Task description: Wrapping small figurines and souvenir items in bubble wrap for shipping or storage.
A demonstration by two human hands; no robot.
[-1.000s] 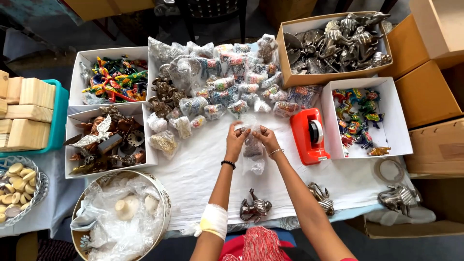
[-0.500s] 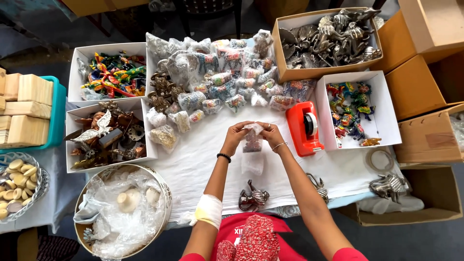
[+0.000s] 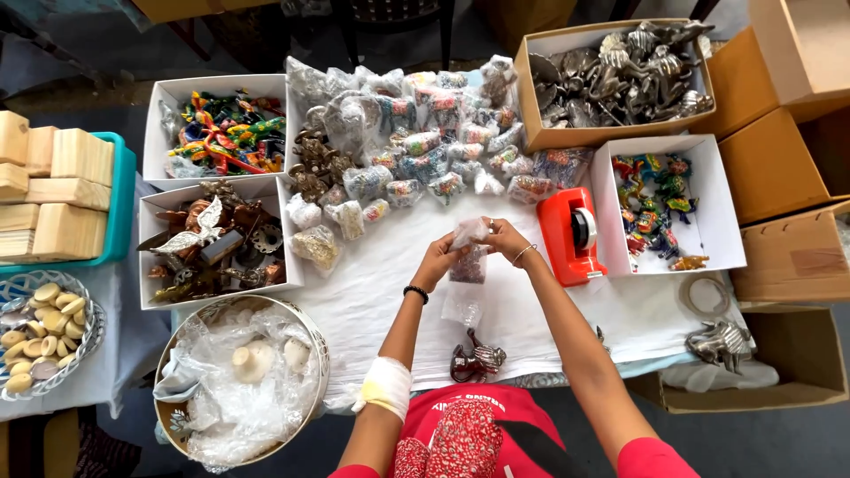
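Above the middle of the white table cover (image 3: 372, 301), the left hand (image 3: 440, 261) and right hand (image 3: 505, 237) pinch the top of a small clear bag (image 3: 467, 265) with a dark figurine inside, fingers closed on the plastic. The film looks thin, soft and slippery, its load small but probably hard; gripping at the gathered neck seems safest. A red tape dispenser (image 3: 571, 235) sits just beside the right hand.

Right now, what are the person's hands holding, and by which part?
Both the left hand and right hand hold a small clear plastic bag by its top edge.
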